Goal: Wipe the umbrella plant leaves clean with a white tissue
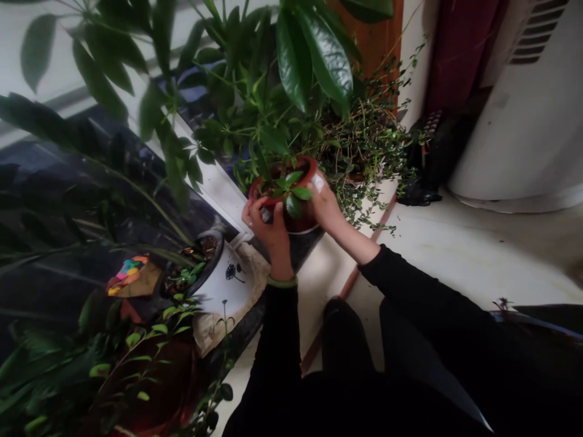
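A reddish-brown flowerpot (298, 224) with a leafy green plant (294, 188) stands in front of me near the window frame. My left hand (272, 233) is at the pot's near left side, its fingers curled over the rim and its thumb up. A ring shows on one finger. On the opposite side, my right hand (327, 209) is closed at the rim, with a small white piece like a tissue (317, 181) by its fingertips. Some of the right fingers are hidden behind the hand.
Left of the pot are a white planter (225, 288) and a bowl of colourful pieces (130, 276). Large leaves (314, 54) overhang from above. A trailing plant (359, 139) sits behind. At the right stands a white rounded appliance (523, 121) on the pale floor (446, 243).
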A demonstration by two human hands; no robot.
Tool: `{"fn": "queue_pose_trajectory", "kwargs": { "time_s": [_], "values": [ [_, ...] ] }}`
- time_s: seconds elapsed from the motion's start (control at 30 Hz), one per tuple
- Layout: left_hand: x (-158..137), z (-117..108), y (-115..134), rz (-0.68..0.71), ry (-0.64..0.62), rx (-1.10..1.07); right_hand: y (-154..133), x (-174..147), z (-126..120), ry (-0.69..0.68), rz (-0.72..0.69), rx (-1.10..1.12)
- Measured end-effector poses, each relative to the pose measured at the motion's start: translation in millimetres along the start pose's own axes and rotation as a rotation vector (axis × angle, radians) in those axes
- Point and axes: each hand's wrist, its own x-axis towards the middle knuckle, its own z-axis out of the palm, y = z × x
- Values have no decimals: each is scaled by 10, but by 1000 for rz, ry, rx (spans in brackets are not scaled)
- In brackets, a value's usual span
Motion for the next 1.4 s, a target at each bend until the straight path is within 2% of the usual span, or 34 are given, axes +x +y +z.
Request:
{"fn": "queue_pose_trajectory", "kwargs": {
  "time_s": [0.07, 0.27, 0.4, 0.53, 0.7, 0.77, 0.93, 1.0, 1.23, 1.33, 1.4],
  "values": [
    [9, 4, 13, 23, 9, 25, -66, -93, 38, -1, -24, -61],
    [25, 1, 105, 39, 15, 134, -27, -792, 35, -127, 117, -288],
    [29, -12, 136, 43, 8, 167, -78, -1055, 165, -114, 90, -304],
    [50, 4, 154, 84, -2, 187, -197, -858, 300, -39, 35, -263],
    [77, 5, 205, 53, -31, 233, -291, -410, 254, -9, -79, -205],
    [75, -15, 215, 70, -49, 228, -274, -457, 236, -11, -79, -217],
    [61, -49, 182, 129, -36, 224, -140, -989, 261, -66, -13, -297],
    [65, -51, 166, 136, -38, 219, -135, -1087, 289, -70, 1, -293],
    [87, -85, 150, 117, -70, 232, -397, -665, 523, 37, -71, -227],
    [74, -109, 147, 141, -84, 193, -388, -727, 551, -40, -82, -276],
    [56, -126, 155, 145, -90, 162, -326, -867, 507, -137, -145, -300]
  ]
}}
